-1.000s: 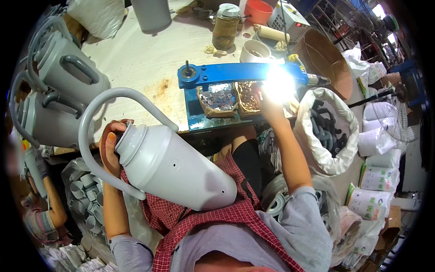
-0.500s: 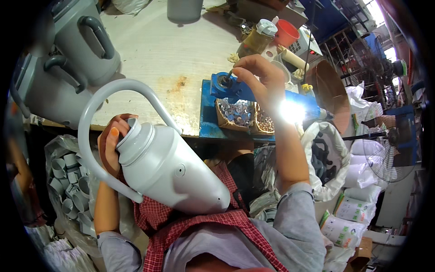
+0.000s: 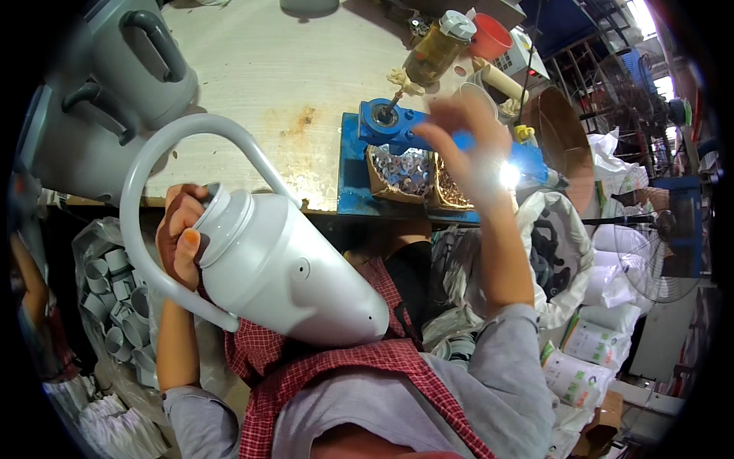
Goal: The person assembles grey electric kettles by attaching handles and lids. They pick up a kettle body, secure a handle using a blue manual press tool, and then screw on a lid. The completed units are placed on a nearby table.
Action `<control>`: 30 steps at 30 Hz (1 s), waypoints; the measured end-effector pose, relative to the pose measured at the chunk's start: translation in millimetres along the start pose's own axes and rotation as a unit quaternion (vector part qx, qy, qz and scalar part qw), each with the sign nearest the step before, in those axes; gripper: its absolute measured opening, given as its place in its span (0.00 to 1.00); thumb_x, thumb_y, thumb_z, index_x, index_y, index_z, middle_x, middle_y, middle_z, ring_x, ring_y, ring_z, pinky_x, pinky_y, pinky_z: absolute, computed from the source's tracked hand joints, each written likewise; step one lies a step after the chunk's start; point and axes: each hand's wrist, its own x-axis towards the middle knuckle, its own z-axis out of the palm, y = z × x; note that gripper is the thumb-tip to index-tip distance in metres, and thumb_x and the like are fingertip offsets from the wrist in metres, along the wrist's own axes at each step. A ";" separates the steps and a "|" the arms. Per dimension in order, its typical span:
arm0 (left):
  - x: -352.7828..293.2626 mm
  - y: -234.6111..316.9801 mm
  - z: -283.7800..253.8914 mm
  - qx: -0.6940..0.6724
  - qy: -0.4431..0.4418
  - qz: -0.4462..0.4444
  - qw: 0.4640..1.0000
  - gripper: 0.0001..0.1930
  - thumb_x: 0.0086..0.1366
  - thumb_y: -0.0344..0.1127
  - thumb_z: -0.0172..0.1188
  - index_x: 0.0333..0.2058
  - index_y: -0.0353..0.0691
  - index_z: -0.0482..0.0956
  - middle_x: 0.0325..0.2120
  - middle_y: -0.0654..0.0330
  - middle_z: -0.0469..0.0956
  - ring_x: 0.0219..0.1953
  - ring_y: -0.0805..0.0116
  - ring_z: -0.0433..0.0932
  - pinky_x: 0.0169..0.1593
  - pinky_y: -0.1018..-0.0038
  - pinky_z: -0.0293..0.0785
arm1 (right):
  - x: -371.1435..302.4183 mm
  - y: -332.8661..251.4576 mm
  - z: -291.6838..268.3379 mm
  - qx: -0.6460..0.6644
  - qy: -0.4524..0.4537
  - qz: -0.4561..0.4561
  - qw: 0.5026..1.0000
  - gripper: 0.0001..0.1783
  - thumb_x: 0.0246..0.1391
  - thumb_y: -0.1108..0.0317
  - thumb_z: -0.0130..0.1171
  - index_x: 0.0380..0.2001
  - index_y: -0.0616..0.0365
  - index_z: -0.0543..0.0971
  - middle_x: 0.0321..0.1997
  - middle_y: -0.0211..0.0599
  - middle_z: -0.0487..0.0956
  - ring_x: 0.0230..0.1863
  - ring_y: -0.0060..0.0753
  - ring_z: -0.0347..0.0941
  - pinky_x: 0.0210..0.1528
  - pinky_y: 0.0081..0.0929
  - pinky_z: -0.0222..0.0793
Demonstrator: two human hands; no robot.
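Observation:
A light grey thermos jug body with a large hoop handle lies tilted across my lap, its open neck toward the upper left. My left hand grips it at the neck, thumb outside and some fingers hidden at the mouth. Beyond it, at the bench's front edge, stands a blue metal fixture on a blue base, with a round socket on top. A thin dark rod stands in that socket. Just right of the socket, my right hand is blurred, thumb apart from the fingers, with nothing visible in it.
Boxes of small metal parts sit beneath the fixture. Grey jugs crowd the bench's left. A jar of yellowish liquid and a red cup stand behind. Bags of grey parts and dark parts flank me.
My right hand has let go of the thin rod in the socket and moved right. The jug stays in my left hand, and the view has shifted slightly.

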 end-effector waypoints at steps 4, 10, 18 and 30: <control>8.1 4.3 -26.4 -0.029 -0.101 -0.089 0.990 0.24 0.56 0.52 0.59 0.18 0.33 0.67 0.17 0.59 0.64 0.23 0.68 0.61 0.28 0.71 0.56 | -59.1 36.5 26.5 -0.052 -0.154 -0.003 0.987 0.10 0.50 0.70 0.63 0.38 0.55 0.79 0.29 0.37 0.79 0.29 0.37 0.76 0.32 0.29 0.72; 22.2 14.1 -42.1 0.047 -0.229 -0.108 0.966 0.20 0.55 0.46 0.59 0.18 0.32 0.74 0.13 0.58 0.67 0.20 0.66 0.61 0.29 0.71 0.58 | -80.5 105.0 62.5 -0.203 -0.260 0.076 0.941 0.10 0.53 0.62 0.58 0.38 0.50 0.79 0.36 0.40 0.79 0.37 0.47 0.76 0.40 0.38 0.72; -21.3 -7.6 -61.0 -0.027 -0.032 -0.230 0.972 0.17 0.59 0.35 0.57 0.16 0.29 0.69 0.16 0.61 0.69 0.24 0.74 0.65 0.31 0.73 0.60 | -78.3 68.2 33.0 -0.193 -0.145 0.014 0.970 0.04 0.51 0.68 0.61 0.30 0.54 0.78 0.30 0.41 0.79 0.30 0.43 0.76 0.32 0.36 0.72; -58.2 0.8 -88.0 -0.187 0.274 -0.345 0.878 0.25 0.71 0.51 0.41 0.42 0.33 0.77 0.33 0.55 0.80 0.32 0.71 0.79 0.34 0.78 0.77 | 22.4 10.2 18.1 -0.138 0.108 -0.223 0.959 0.12 0.36 0.82 0.64 0.28 0.59 0.79 0.34 0.37 0.81 0.31 0.37 0.78 0.31 0.26 0.74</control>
